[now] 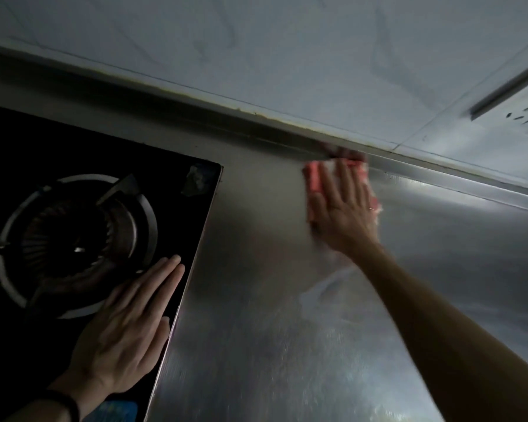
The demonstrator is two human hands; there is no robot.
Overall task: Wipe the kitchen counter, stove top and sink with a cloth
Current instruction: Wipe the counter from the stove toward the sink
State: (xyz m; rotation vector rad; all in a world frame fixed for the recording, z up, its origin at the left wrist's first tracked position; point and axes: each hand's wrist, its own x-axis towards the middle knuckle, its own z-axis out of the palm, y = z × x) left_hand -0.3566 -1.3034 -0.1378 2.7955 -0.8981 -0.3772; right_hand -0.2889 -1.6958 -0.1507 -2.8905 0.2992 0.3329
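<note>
Presently, a pink-and-white cloth is being pressed flat against the steel surface beneath the spread right hand, by the back wall; the black stove top is being rested on by the flat, straight-fingered left hand.

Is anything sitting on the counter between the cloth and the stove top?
Nothing visible: bare counter lies between the cloth under the right hand and the stove top, where the left hand rests flat.
</note>
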